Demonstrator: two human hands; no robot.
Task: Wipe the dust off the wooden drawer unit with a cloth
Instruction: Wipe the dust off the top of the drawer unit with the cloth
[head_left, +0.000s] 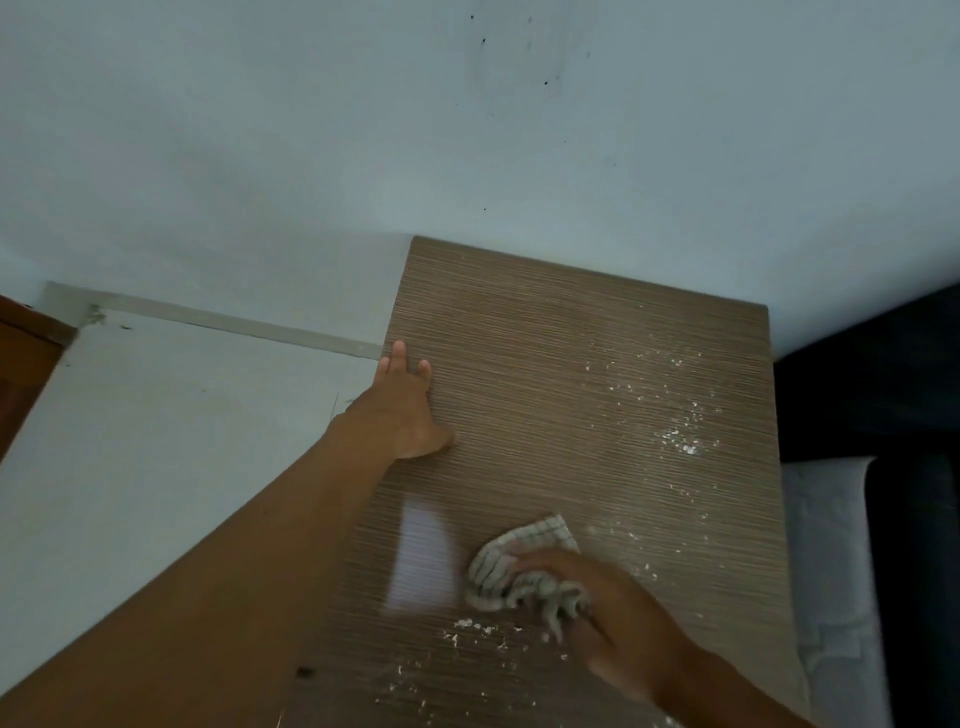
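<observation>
Right hand (618, 618) fingers curled tight on the crumpled grey-checked cloth (519, 571), pressed on the brown wood-grain drawer unit top (545, 364), near edge; left hand (410, 410) fingers spread flat, bracing the left edge; white dust specks (680, 441) lay beyond and right of the cloth; right hand nearer, so probably sweep there.

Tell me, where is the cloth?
The cloth is bunched under the right hand on the drawer unit's top, near its front, with white dust specks around it.
</observation>
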